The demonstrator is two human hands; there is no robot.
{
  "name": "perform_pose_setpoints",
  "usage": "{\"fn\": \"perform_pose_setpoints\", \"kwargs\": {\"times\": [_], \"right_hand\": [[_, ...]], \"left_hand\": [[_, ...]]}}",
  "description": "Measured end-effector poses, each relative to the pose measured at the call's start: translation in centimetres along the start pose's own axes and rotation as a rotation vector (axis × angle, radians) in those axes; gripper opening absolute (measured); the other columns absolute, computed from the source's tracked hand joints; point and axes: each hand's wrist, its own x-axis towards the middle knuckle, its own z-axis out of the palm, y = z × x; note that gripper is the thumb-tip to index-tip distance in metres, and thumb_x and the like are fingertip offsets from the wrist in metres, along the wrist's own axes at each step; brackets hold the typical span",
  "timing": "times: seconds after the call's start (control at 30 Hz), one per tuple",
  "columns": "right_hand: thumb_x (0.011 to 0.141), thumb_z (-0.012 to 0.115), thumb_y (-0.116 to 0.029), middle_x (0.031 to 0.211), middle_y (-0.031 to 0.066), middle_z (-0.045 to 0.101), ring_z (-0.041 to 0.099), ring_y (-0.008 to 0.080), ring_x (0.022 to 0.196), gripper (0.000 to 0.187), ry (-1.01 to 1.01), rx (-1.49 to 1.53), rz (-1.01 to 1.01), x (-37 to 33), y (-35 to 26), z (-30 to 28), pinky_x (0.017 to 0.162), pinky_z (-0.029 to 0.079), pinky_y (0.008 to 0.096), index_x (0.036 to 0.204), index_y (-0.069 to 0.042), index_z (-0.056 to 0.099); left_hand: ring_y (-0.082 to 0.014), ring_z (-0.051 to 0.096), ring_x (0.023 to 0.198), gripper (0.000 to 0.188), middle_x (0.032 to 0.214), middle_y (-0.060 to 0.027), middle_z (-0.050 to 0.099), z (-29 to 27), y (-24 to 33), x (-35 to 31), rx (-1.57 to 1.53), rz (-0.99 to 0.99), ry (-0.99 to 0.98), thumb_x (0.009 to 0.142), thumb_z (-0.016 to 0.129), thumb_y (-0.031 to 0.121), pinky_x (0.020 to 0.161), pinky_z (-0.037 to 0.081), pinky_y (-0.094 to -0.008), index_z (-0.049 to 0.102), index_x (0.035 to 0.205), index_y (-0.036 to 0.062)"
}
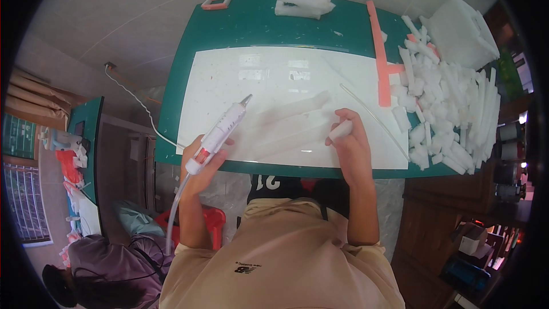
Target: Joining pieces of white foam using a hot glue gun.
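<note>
My left hand (198,180) is closed round a white hot glue gun (220,131), its metal nozzle tilted up and away to the right. A translucent glue stick (176,209) trails from the gun's rear end. My right hand (354,147) pinches a small white foam piece (341,131) between thumb and fingers. Both hands are over the near part of a glossy white board (229,74). A thin, pale rod (374,115) lies slantwise on the board beside my right hand. Pale streaks mark the board between my hands; whether they are foam or reflections I cannot tell.
A green table (246,26) carries the board. At its right lie a heap of white foam offcuts (443,100), a pink foam strip (378,51) and a white foam box (462,31). White foam blocks (303,1) and a pink-and-white frame (217,1) sit at the far edge. Another person (108,269) is at lower left.
</note>
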Motion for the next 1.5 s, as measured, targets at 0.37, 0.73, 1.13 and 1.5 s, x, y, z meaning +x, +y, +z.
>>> {"fn": "perform_pose_setpoints", "kwargs": {"times": [0.37, 0.73, 1.13, 1.5], "right_hand": [[0.093, 0.056, -0.004, 0.116, 0.0095, 0.056, 0.054, 0.0175, 0.106, 0.038, -0.14, 0.512, 0.149, -1.6, 0.6, -1.3, 0.104, 0.042, 0.0375, 0.129, 0.003, 0.047], [0.093, 0.056, -0.006, 0.115, 0.0093, 0.057, 0.054, 0.0167, 0.109, 0.034, -0.217, 0.376, 0.145, -1.8, 2.3, 0.5, 0.095, 0.044, 0.0325, 0.126, 0.003, 0.05], [0.094, 0.055, -0.007, 0.116, 0.0103, 0.057, 0.055, 0.0173, 0.108, 0.032, -0.228, 0.355, 0.113, -1.7, 2.9, 0.6, 0.096, 0.045, 0.0331, 0.124, 0.003, 0.05], [0.094, 0.055, -0.007, 0.117, 0.0092, 0.057, 0.054, 0.0168, 0.11, 0.031, -0.251, 0.302, 0.108, -1.5, 3.0, 0.3, 0.098, 0.042, 0.0335, 0.123, 0.0, 0.05]], "left_hand": [[-0.0084, 0.057, 0.075, 0.043, 0.103, -0.0049, 0.062, 3.2, 0.5, -1.0, -0.458, -0.073, -0.328, 0.082, 0.068, 0.01, 0.06, 0.047, -0.0215, 0.055, 0.122, 0.0006], [-0.0121, 0.062, 0.085, 0.032, 0.096, -0.008, 0.069, 3.1, 0.1, -1.2, -0.345, -0.045, -0.432, 0.082, 0.067, 0.006, 0.07, 0.051, -0.0257, 0.063, 0.114, 0.0001], [-0.0092, 0.059, 0.072, 0.013, 0.083, -0.0034, 0.066, 3.1, -0.2, -1.0, -0.386, -0.062, -0.43, 0.083, 0.066, 0.005, 0.063, 0.048, -0.0241, 0.066, 0.094, -0.0004], [-0.0084, 0.056, 0.068, 0.009, 0.077, -0.0016, 0.063, 3.2, -0.9, -0.8, -0.393, -0.043, -0.434, 0.081, 0.067, 0.004, 0.059, 0.045, -0.0242, 0.064, 0.089, 0.0015]]}}
